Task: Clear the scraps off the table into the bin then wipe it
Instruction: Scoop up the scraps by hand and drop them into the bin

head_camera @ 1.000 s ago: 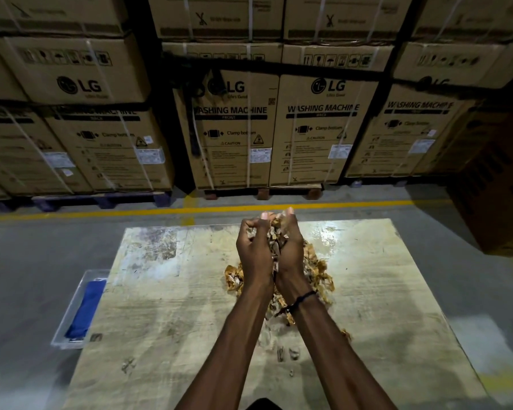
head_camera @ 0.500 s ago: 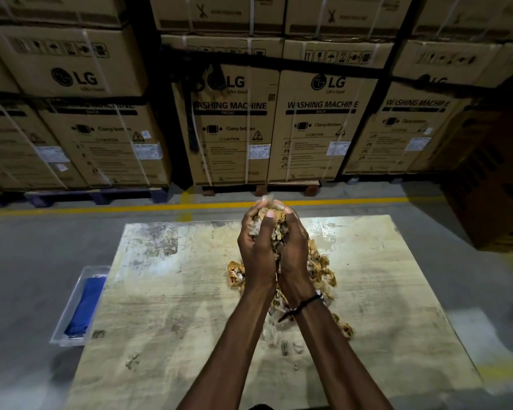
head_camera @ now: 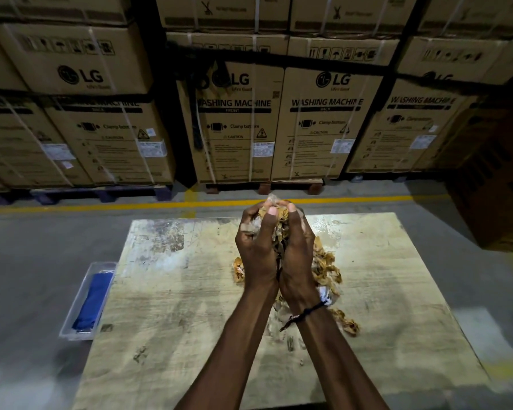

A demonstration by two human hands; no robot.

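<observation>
Above the middle of the table, left hand and right hand cupped together, fingers curled round a heap of scraps; more scraps lying underneath and to the right. Bin off the table's left edge, well apart, nearer the left hand, long axis running away from the viewer; blue cloth inside.

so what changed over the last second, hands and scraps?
Little. The left hand and right hand, cupped together, keep their grip on the handful of brown and clear scraps and have lifted it slightly higher above the worn wooden table. Nothing was let go. The loose scrap pile stays on the table; the clear plastic bin holding blue cloth stays beside the table's left edge.
</observation>
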